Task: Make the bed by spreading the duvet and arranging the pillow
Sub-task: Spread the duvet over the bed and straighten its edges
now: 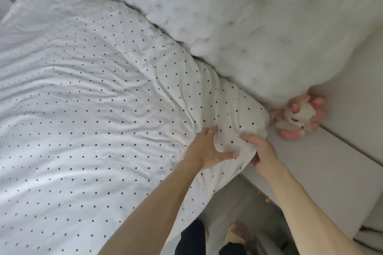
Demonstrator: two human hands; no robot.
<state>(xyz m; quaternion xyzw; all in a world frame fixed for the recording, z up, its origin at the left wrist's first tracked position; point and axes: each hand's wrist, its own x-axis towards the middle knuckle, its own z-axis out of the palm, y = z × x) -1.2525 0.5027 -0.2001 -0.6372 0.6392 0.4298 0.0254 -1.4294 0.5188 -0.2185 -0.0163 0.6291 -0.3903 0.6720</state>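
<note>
Left hand: the left hand [207, 151], a ring on one finger, is reaching in from the lower left on a straight arm, fingers sinking into the fabric and thumb pressing across a bunched fold.
Right hand: the right hand [264, 154] is coming in from the lower right, clamping the same bunch, thumb on top and fingers curling under the edge.
Duvet: the white fabric duvet with small black dots [93, 99] is lying over the bed, wrinkles fanning out from the gripped corner, which is bulging up between both hands.
Direction: its upper edge is running diagonally from upper left to lower right, and the gripped corner is pointing right.
Neighbours: a fluffy white long-pile pillow or throw [259, 27] is lying against that upper edge; a pink and white plush toy [300, 118] is sitting just beside the corner.
</note>
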